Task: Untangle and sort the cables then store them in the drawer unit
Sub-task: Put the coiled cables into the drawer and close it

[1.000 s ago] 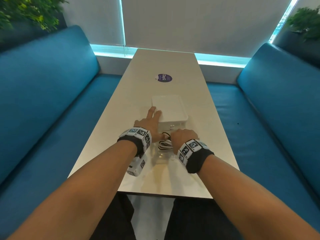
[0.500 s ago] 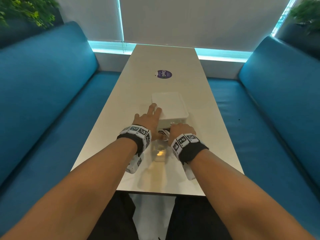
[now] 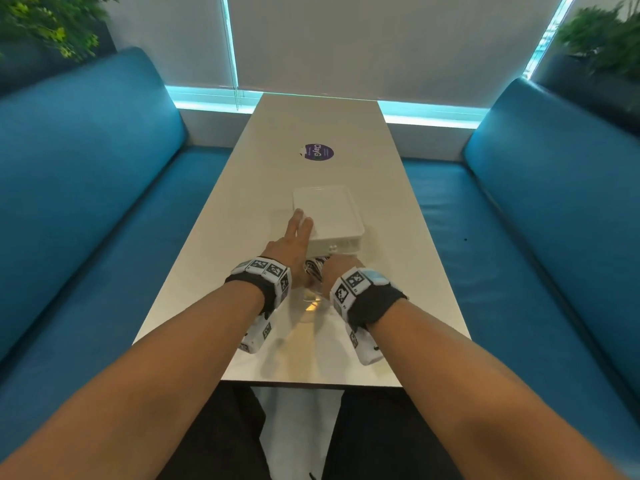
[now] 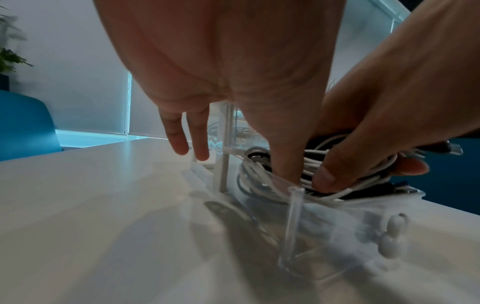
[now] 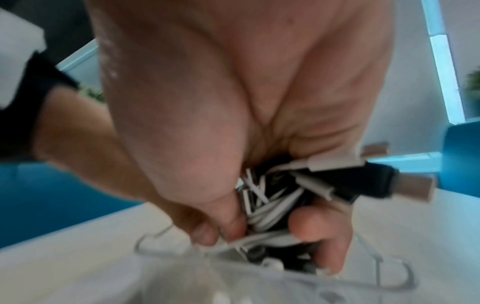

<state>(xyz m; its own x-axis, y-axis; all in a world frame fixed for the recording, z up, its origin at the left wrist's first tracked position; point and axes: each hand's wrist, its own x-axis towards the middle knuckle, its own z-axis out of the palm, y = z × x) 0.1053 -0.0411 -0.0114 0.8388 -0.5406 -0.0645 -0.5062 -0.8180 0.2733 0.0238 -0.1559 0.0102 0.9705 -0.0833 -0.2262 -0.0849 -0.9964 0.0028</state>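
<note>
Head view first, from my end of the table (image 3: pixel 214 258): nearest me is the pulled-out clear drawer (image 3: pixel 311 303), its transparent front wall with a white knob (image 4: pixel 392 236) showing best in the left wrist view. Over that drawer I see my right hand (image 3: pixel 341 268) curled round a bundle of cables (image 3: pixel 316 266), white and black strands coiled together. The right wrist view is blurred, but I can make out the thumb (image 5: pixel 319 230) and the other fingers closing on the coil, with several plug ends (image 5: pixel 363 187) sticking out to the side of the hand. From the left wrist view the lower part of the bundle (image 4: pixel 265 181) lies inside the drawer, against its clear wall, while the right hand (image 4: pixel 376 123) holds it from above.

Just beside it, my left hand (image 3: pixel 289 242) is flat and relaxed, fingers (image 3: pixel 301 221) straight. They rest along the near left corner of the white drawer unit (image 3: pixel 329 216). In the left wrist view one digit (image 4: pixel 285 160) points down into the drawer, touching the cables; it grasps nothing.

Beyond the unit a round purple sticker (image 3: pixel 318 152) lies on the tabletop, well apart from it. Blue bench seats (image 3: pixel 104 202) run along both sides of the table, and green plants (image 3: pixel 45 19) stand in the far corners.
</note>
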